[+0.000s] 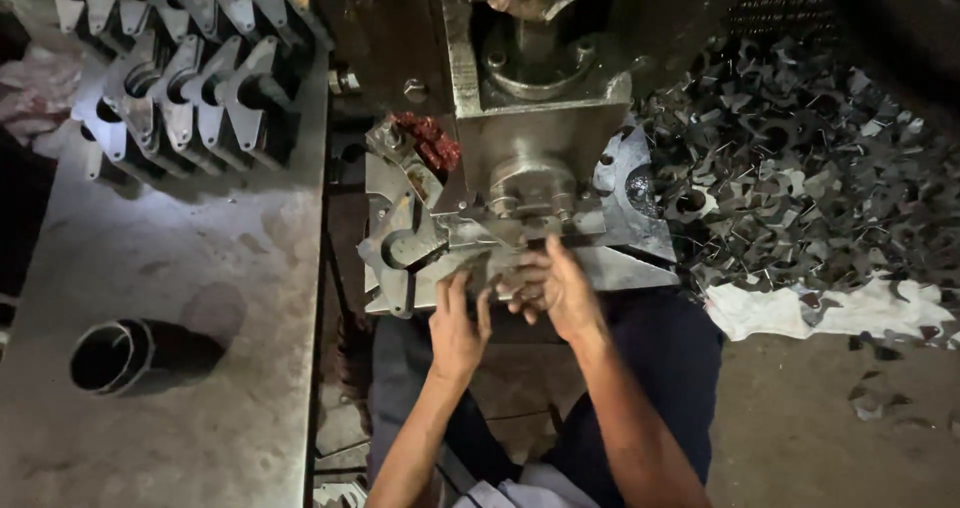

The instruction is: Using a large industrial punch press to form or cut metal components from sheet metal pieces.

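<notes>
Dim workshop floor and dark trousers fill the near edge. Above them, the left hand [458, 328] lies with fingers spread and nearly straight, tips touching a flat grey metal blank [470, 268] on the press bed [640, 268]. Just beside it, the right hand [553, 286] curls its fingers around the same blank under the blocky steel ram [535, 158]. Farther left, stamped brackets [190, 88] stand in rows on a worn metal table [200, 268]; farther right, jagged offcuts [800, 168] lie heaped.

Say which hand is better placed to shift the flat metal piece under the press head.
Likely right: the right hand lies on the metal piece just below the press head; the left hand sits lower, at the edge.
</notes>
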